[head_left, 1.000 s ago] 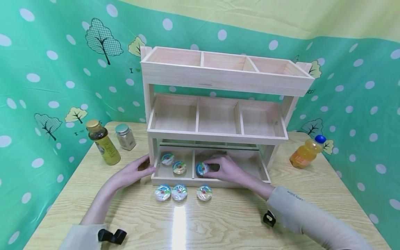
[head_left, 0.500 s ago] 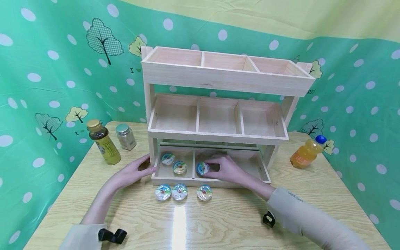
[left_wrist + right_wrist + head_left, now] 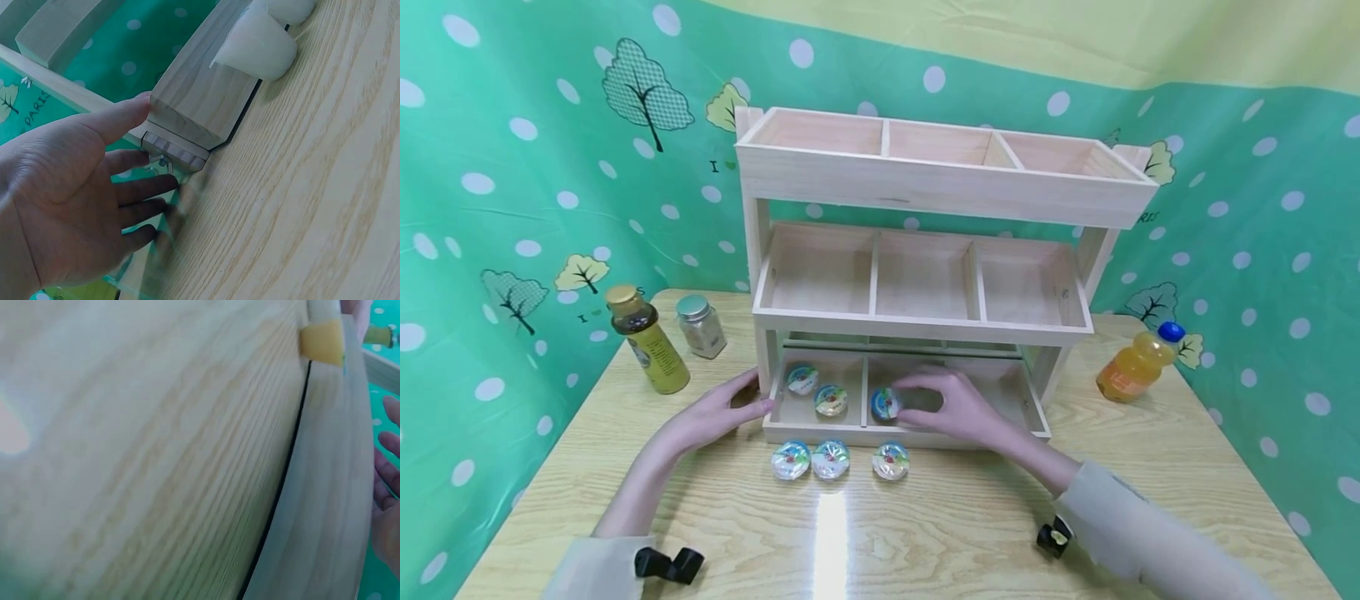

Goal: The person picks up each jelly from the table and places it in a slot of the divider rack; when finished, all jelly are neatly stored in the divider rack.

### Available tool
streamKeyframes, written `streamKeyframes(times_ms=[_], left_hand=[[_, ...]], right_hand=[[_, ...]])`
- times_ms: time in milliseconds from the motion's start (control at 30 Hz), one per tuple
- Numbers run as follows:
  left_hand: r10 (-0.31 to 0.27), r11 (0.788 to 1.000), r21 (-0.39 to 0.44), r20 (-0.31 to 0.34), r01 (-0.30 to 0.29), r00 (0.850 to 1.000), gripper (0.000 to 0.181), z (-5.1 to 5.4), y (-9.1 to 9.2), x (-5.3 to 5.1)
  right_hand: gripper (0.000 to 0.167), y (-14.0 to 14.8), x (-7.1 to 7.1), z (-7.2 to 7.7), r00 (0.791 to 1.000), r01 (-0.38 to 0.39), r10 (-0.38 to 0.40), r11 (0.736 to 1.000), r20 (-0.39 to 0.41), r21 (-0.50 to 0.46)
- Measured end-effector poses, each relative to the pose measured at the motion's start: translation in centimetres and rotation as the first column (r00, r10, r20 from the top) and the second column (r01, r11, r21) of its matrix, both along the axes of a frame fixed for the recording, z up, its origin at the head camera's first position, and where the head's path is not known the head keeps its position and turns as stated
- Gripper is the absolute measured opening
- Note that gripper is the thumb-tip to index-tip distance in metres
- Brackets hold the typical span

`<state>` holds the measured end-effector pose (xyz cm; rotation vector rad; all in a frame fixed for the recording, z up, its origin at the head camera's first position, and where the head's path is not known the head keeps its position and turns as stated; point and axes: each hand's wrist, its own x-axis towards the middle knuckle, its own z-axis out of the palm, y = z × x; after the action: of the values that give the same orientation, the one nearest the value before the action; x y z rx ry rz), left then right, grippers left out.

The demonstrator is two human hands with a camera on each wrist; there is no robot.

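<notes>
A small jelly cup (image 3: 886,405) with a blue printed lid sits in the bottom tier's middle compartment, close to its left divider. Beside it my right hand (image 3: 953,407) reaches in, thumb and fingers spread apart and holding nothing. Two more jelly cups, one with a blue-edged lid (image 3: 802,380) and one yellowish (image 3: 831,401), lie in the left compartment. My left hand (image 3: 718,414) is at the left end of the wooden shelf (image 3: 906,439). In the left wrist view, the left thumb (image 3: 128,119) touches the tray's end, and the other fingers extend beside the leg.
Three jelly cups, at left (image 3: 791,461), centre (image 3: 831,460) and right (image 3: 891,461), stand on the table in front of the shelf. A dark bottle (image 3: 651,346) and a glass jar (image 3: 701,327) stand left; an orange juice bottle (image 3: 1138,364) stands right.
My right hand has let go of the jelly cup in the middle compartment, its fingers spreading and drawing slightly right. The left hand has stayed at the shelf's left end.
</notes>
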<state>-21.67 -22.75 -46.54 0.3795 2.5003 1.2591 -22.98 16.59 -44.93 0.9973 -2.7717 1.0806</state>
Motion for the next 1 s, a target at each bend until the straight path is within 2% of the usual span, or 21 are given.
streamKeyframes(times_ms=[200, 400, 700, 1000], left_hand=[[0.006, 1.0, -0.012, 0.004, -0.006, 1.0, 0.081, 0.1, 0.0, 0.0], [0.007, 1.0, -0.007, 0.0, -0.007, 1.0, 0.081, 0.0, 0.0, -0.1], [0.011, 1.0, -0.014, 0.0, -0.011, 1.0, 0.082, -0.1, 0.0, -0.1], [0.009, 1.0, -0.011, 0.003, -0.009, 1.0, 0.081, -0.1, -0.1, -0.1]], right_hand=[[0.045, 0.2, 1.6, 0.5, 0.991, -0.132, 0.131, 0.991, -0.035, -0.024], [0.048, 0.1, 2.8, 0.4, 0.971, -0.231, 0.233, 0.972, -0.049, 0.048], [0.057, -0.6, 3.5, -0.1, 0.97, -0.218, 0.236, 0.954, -0.062, 0.207], [0.054, -1.2, 3.7, -0.7, 0.967, -0.202, 0.235, 0.943, -0.1, 0.263]])
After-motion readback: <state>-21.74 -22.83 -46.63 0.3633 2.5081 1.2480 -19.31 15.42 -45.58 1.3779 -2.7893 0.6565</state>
